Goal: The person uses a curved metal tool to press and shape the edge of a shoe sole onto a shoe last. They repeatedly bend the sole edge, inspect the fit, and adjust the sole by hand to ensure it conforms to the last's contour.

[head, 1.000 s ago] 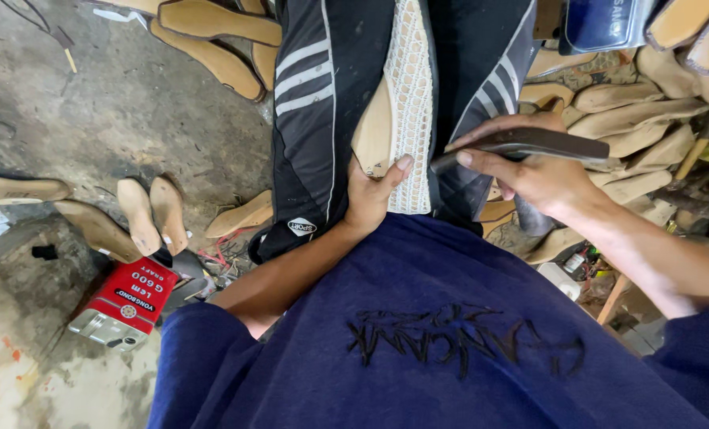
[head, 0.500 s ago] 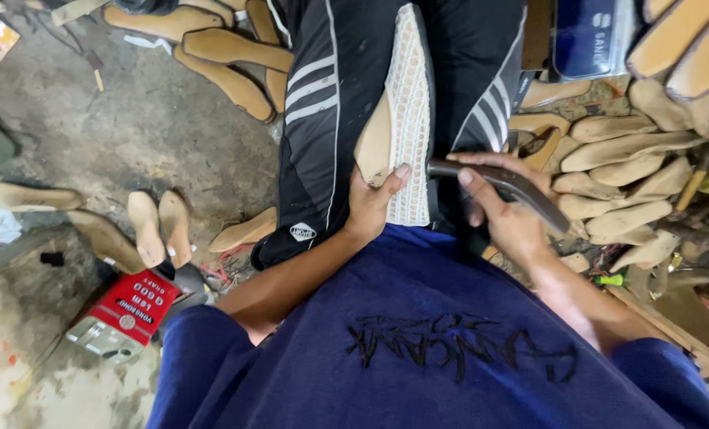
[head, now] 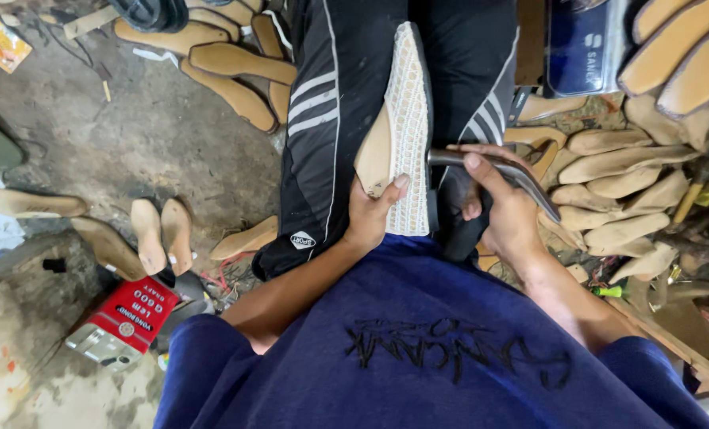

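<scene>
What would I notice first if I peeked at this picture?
Right in the middle, the left hand grips a shoe with a white mesh upper standing on edge on the person's lap. The right hand presses a curved dark metal tool against its side. All around on the floor lie tan soles, and a red tin sits at the lower left.
</scene>
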